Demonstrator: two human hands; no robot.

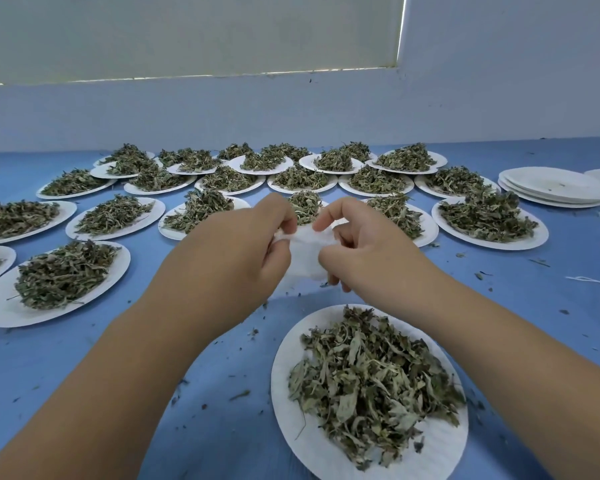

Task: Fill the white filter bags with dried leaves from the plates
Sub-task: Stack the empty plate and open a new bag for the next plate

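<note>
while the left hand (pixel 253 251) and right hand (pixel 357 251) each pinch an edge of the white filter bag (pixel 307 252) held between them, the nearest plate (pixel 309 448) of dried leaves (pixel 368 379) lies below and nearer the person, closer to the right hand.

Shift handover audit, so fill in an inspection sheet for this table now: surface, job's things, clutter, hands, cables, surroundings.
Surface: blue table, strewn with leaf crumbs.
Job's things: white filter bag held above the table; nearest plate heaped with dried leaves; many more filled plates across the table; stack of empty plates at far right.
Clutter: loose white string near the right edge.
Hands: left hand and right hand both pinch the filter bag.
Cables: nothing seen.
Surroundings: pale wall, closed blind above.
</note>
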